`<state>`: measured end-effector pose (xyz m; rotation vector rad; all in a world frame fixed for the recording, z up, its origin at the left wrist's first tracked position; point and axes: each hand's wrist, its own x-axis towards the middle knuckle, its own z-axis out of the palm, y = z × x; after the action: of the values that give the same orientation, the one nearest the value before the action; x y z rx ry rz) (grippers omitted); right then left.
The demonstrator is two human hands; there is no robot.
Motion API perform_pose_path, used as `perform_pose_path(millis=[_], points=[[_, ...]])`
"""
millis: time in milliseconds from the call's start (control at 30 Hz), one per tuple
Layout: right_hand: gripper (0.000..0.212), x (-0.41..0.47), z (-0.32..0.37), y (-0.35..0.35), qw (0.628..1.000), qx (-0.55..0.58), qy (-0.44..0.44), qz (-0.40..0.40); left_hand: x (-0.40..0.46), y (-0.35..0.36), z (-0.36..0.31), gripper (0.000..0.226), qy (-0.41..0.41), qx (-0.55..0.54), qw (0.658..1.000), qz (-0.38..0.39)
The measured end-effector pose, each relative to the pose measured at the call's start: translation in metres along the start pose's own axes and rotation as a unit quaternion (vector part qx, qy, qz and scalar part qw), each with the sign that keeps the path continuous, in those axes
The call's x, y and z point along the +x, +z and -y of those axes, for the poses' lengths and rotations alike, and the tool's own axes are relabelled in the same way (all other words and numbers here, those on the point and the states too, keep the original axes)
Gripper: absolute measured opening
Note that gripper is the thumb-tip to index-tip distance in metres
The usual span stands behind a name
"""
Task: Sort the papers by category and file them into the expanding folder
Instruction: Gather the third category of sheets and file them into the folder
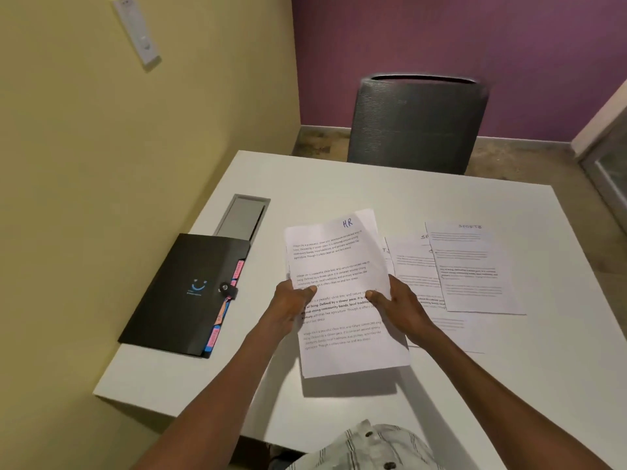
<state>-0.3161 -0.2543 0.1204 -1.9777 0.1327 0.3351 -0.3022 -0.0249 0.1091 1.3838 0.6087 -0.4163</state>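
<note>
1. Papers first: white rectangular table (339,418), one; dark mesh chair (417,123) beyond, one.
2. Black plastic expanding folder (183,296), one, snapped closed at table's left edge, coloured tabs showing.
3. White printed sheets marked SPORTS (475,269), at least three, overlapping at right.
4. White printed stack headed HR (339,286), count unclear, lifted above table centre; left hand (288,307) and right hand (403,307) pinching its side edges. Best squared up, kept off SPORTS, folder unsnapped beforehand.
</note>
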Motion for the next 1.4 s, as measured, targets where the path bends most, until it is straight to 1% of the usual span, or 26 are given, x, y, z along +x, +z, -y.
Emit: perform_pose_path(millis=[67, 133, 167, 233, 267, 300, 367, 433, 500, 567, 633, 733, 800, 867, 967, 1033, 1100, 1200, 1300, 1400], points=[[0.035, 0.004, 0.008, 0.024, 1.0, -0.004, 0.011, 0.007, 0.014, -0.033, 0.004, 0.023, -0.009, 0.005, 1.0, -0.009], [0.035, 0.005, 0.016, 0.046, 1.0, -0.002, 0.024, 0.009, 0.027, -0.066, 0.009, 0.028, 0.011, 0.032, 0.997, -0.066], [0.035, 0.005, 0.019, 0.056, 0.999, 0.007, 0.033, 0.007, 0.032, -0.082, 0.01, 0.025, 0.033, 0.033, 0.993, -0.111], [0.034, 0.003, 0.023, 0.073, 0.998, 0.024, 0.049, -0.003, 0.038, -0.113, 0.008, 0.01, 0.08, 0.036, 0.973, -0.214], [0.033, 0.002, 0.024, 0.079, 0.998, 0.028, 0.055, -0.012, 0.037, -0.13, 0.008, 0.01, 0.096, 0.065, 0.958, -0.262], [0.033, 0.001, 0.023, 0.085, 0.997, 0.031, 0.062, -0.024, 0.037, -0.147, 0.008, 0.012, 0.099, 0.106, 0.944, -0.296], [0.032, -0.001, 0.02, 0.093, 0.995, 0.04, 0.076, -0.043, 0.039, -0.179, 0.012, 0.012, 0.098, 0.184, 0.919, -0.335], [0.033, -0.002, 0.016, 0.1, 0.992, 0.047, 0.095, -0.061, 0.044, -0.203, 0.018, 0.009, 0.101, 0.261, 0.9, -0.335], [0.036, -0.003, 0.012, 0.105, 0.99, 0.046, 0.113, -0.077, 0.05, -0.217, 0.024, 0.017, 0.105, 0.329, 0.883, -0.319], [0.039, -0.004, 0.008, 0.108, 0.989, 0.029, 0.121, -0.086, 0.055, -0.222, 0.029, 0.029, 0.104, 0.373, 0.869, -0.307], [0.04, -0.005, 0.006, 0.111, 0.988, 0.021, 0.123, -0.089, 0.06, -0.223, 0.034, 0.046, 0.09, 0.432, 0.848, -0.293], [0.039, -0.007, 0.008, 0.114, 0.986, 0.024, 0.132, -0.095, 0.063, -0.221, 0.037, 0.074, 0.064, 0.514, 0.806, -0.286], [0.039, -0.006, 0.01, 0.116, 0.985, 0.032, 0.139, -0.099, 0.065, -0.22, 0.037, 0.08, 0.061, 0.559, 0.777, -0.283], [0.037, -0.003, 0.009, 0.119, 0.984, 0.034, 0.142, -0.103, 0.069, -0.223, 0.038, 0.076, 0.073, 0.591, 0.755, -0.276], [0.036, 0.001, 0.011, 0.122, 0.983, 0.052, 0.144, -0.104, 0.074, -0.227, 0.036, 0.078, 0.09, 0.613, 0.742, -0.257], [0.036, 0.004, 0.015, 0.124, 0.983, 0.054, 0.143, -0.105, 0.072, -0.223, 0.032, 0.075, 0.109, 0.621, 0.737, -0.245], [0.035, 0.008, 0.02, 0.125, 0.984, 0.047, 0.137, -0.106, 0.07, -0.217, 0.026, 0.065, 0.133, 0.606, 0.749, -0.233], [0.032, 0.013, 0.03, 0.127, 0.985, 0.054, 0.126, -0.101, 0.063, -0.215, 0.014, 0.04, 0.17, 0.575, 0.771, -0.214], [0.03, 0.02, 0.041, 0.13, 0.987, 0.057, 0.111, -0.099, 0.054, -0.219, -0.001, 0.017, 0.205, 0.558, 0.775, -0.214], [0.029, 0.027, 0.052, 0.132, 0.99, 0.055, 0.091, -0.097, 0.047, -0.224, -0.015, 0.015, 0.211, 0.56, 0.772, -0.213]])
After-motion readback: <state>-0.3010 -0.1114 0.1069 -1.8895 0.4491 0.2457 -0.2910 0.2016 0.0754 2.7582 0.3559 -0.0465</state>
